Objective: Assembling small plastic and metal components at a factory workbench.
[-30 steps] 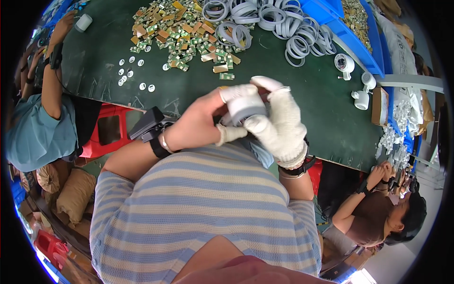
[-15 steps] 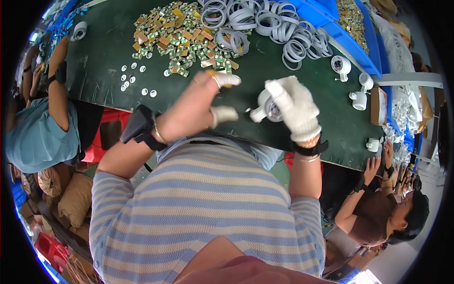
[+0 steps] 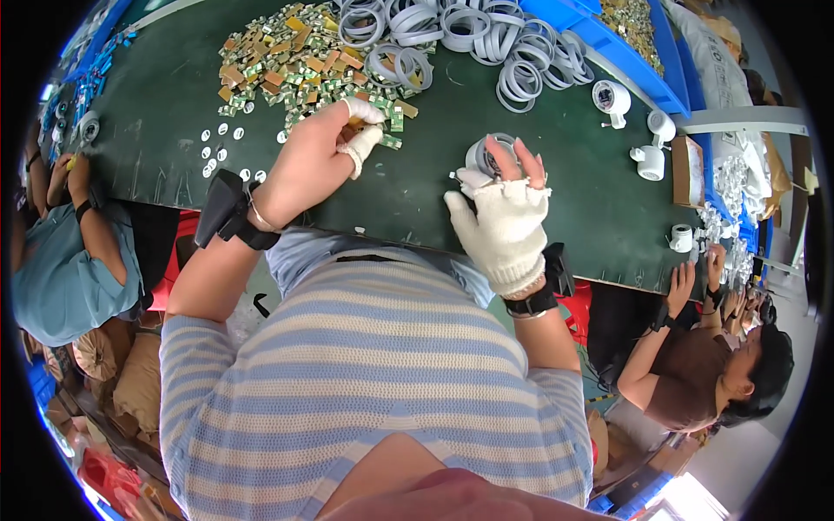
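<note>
My left hand [image 3: 323, 146], with white covers on its thumb and forefinger, is at the near edge of a heap of small green-and-tan circuit boards [image 3: 282, 65]. Those two tips are pinched together; what is between them is too small to make out. My right hand [image 3: 504, 221] wears a cream knit glove that leaves some fingertips bare. Its fingers reach, slightly apart, onto a round white housing [image 3: 480, 156] with a grey rim, partly hidden by the hand. The thumb is stretched out to the left, off the housing.
Grey rings [image 3: 521, 82] lie heaped at the back, by a blue bin [image 3: 643, 78]. White round stickers [image 3: 221, 154] lie to the left. Several white housings [image 3: 612, 100] stand right, near a small cardboard box [image 3: 689, 171]. People work on both sides.
My left hand has gone from above the middle of the table to the circuit boards and pinched. The right hand has shifted, and the housing under it sits farther from me.
</note>
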A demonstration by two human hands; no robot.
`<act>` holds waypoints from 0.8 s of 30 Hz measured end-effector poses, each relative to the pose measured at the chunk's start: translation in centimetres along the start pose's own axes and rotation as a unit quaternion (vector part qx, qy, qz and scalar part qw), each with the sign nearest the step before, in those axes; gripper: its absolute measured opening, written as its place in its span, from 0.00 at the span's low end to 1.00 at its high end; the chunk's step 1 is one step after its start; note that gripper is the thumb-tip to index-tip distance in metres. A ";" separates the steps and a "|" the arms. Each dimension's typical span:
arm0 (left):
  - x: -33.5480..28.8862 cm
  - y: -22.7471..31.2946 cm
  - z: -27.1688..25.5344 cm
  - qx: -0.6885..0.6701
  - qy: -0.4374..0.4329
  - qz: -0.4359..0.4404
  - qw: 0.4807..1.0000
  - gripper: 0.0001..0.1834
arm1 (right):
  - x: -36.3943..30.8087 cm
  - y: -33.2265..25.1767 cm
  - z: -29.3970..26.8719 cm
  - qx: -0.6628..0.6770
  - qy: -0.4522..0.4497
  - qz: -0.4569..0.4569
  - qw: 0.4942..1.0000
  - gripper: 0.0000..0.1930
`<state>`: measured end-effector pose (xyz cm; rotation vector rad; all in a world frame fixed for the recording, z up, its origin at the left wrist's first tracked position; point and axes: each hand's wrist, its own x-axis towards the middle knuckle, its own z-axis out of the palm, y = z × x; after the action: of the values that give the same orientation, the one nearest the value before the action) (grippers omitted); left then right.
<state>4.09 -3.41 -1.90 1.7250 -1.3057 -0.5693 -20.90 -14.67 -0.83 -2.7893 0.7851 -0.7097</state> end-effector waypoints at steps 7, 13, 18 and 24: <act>-2.0 0.5 2.4 -0.264 -0.031 -0.078 0.961 0.14 | 1.1 0.3 -0.5 0.205 0.060 0.006 0.977 0.03; -3.3 1.1 2.3 -0.324 -0.098 -0.090 0.936 0.15 | 2.9 -0.7 -1.2 0.341 -0.069 -0.012 0.937 0.05; -4.0 2.4 1.5 -0.336 -0.147 -0.118 0.923 0.16 | 3.3 -0.4 -0.3 0.361 -0.097 -0.052 0.926 0.06; -4.3 2.4 2.2 -0.366 -0.130 -0.105 0.916 0.14 | 3.3 -0.5 -0.4 0.351 -0.101 -0.034 0.930 0.05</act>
<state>-0.37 -0.34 -1.59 1.1788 -0.8976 -1.2669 -18.35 -16.02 0.98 -2.1862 0.3031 -0.5545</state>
